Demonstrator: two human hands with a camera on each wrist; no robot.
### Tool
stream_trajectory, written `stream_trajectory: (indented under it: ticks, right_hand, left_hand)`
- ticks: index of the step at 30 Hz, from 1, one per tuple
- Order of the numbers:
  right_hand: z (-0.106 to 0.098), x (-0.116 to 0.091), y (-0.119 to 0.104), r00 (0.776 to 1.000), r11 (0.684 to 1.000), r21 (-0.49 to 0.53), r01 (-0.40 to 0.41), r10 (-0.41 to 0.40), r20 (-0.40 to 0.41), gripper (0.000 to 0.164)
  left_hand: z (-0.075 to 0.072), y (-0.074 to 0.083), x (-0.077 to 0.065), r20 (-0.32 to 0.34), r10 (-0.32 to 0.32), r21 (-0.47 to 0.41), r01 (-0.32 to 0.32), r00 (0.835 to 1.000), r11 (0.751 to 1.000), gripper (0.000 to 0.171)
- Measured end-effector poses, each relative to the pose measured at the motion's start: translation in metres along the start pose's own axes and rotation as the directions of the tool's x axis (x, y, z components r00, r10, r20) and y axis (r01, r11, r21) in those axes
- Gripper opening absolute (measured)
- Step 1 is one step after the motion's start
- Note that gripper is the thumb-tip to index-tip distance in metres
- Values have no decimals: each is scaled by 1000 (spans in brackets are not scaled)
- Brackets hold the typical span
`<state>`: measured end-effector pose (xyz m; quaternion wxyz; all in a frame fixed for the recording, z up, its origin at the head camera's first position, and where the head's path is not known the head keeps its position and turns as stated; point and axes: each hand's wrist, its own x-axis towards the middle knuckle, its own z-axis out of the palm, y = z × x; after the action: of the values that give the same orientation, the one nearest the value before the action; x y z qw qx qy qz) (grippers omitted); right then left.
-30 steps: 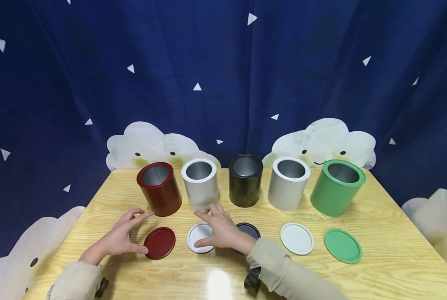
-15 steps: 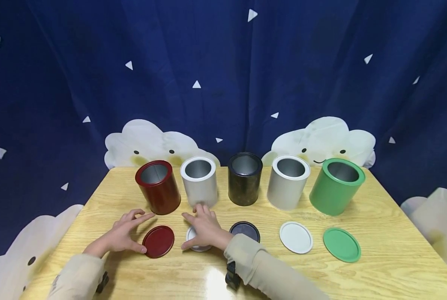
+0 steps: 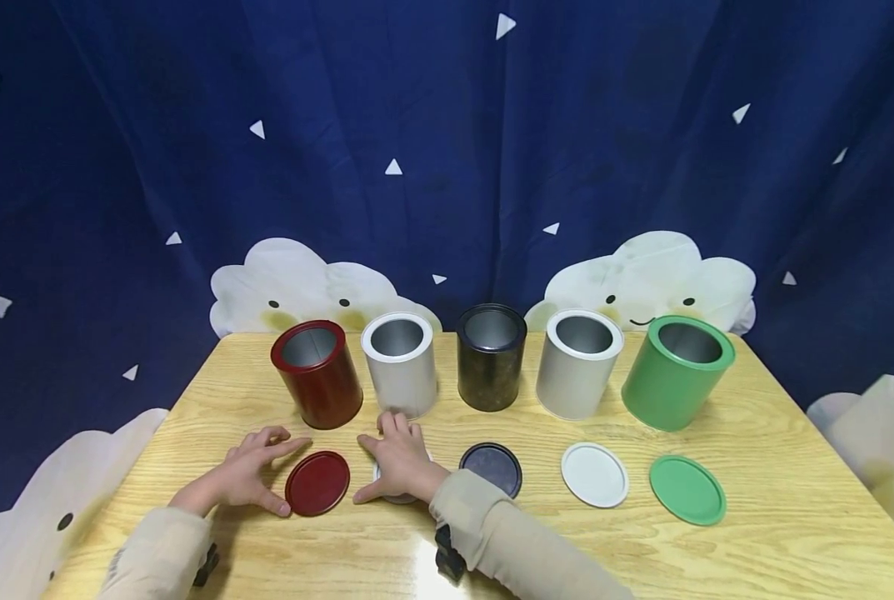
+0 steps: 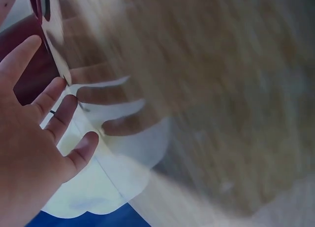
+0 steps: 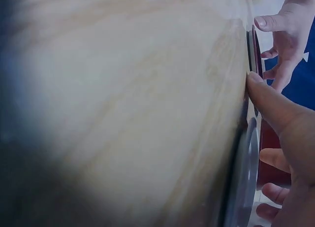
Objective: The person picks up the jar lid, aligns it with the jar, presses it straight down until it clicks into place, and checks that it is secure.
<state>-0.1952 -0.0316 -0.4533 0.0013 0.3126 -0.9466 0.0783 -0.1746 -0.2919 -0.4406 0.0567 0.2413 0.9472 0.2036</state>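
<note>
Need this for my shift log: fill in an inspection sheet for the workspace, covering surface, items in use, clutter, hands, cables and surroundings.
Surface: wood-grain table, with a glare patch near the front.
Cans: upright in a row, tops uncovered: red can, left white can, black can, right white can, green can.
Lids: one in front of each matching can: red lid, left white lid, black lid, right white lid, green lid.
Clutter: nothing seen.
Left hand: fingers spread, thumb at the red lid's edge; contact unclear.
Right hand: fingers spread over the left white lid, mostly hiding it; contact unclear.
Wrists: a dark device at each.
Cables: nothing seen.
Surroundings: navy patterned curtain behind the table.
</note>
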Motion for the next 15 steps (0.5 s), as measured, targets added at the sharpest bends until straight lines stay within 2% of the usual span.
stream_trajectory:
  ticks: [4,10,15]
  right_hand:
    - [-2,3,-5,1000,1000,-5,2,-2,13,81]
    - [0,6,-10,1000,1000,-7,11,-11,6,74]
    - [2,8,-15,999,999,-21,29,-28,17,70]
  left_hand:
    - [-1,0,-1,18,0,5,0,1000,1000,88]
    - [3,2,4,-11,2,11,-2,1000,1000,77]
    - [4,3,6,-14,2,18,-2,1000,1000,73]
